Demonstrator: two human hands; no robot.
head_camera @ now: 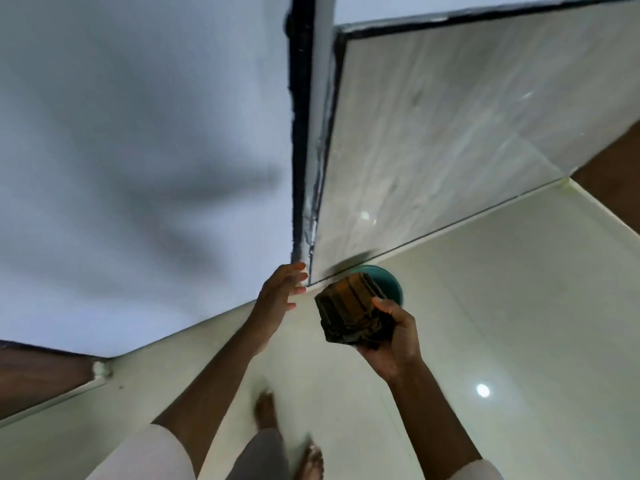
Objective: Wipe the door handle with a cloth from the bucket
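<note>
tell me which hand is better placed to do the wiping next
Right, probably. The right hand already grips the folded dark cloth above the teal bucket, while the left hand is open and empty near the wall corner. No door handle is in view.

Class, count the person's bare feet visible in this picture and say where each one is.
2. One foot is on the pale floor below the left forearm; the other foot is near the bottom edge, slightly right, both blurred. None seems hidden.
</note>
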